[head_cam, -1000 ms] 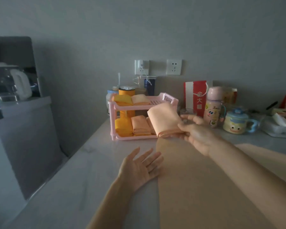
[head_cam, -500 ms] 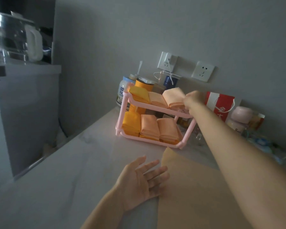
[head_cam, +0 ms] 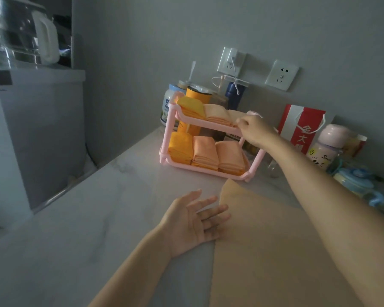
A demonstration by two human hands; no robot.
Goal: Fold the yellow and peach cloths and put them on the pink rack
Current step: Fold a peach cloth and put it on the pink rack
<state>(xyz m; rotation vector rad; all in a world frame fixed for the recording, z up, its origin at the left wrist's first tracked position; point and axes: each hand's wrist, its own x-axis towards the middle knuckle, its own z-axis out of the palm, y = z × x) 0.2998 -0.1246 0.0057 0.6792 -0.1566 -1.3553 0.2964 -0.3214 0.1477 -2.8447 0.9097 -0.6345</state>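
right hand: peach cloth is pinched at its edge, laid on the top shelf of the pink rack | left hand: fingers spread, nothing held | risk: the fold may be pulled open or dragged off if the fingers are withdrawn sideways

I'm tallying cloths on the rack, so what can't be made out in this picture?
Head view only:
- Third top-shelf cloth: mostly covered by the right hand; whether it pinches is unclear.
- Spread peach cloth: cut by bottom edge, crossed by the right forearm.
- Jars behind pink rack: labels blocked.
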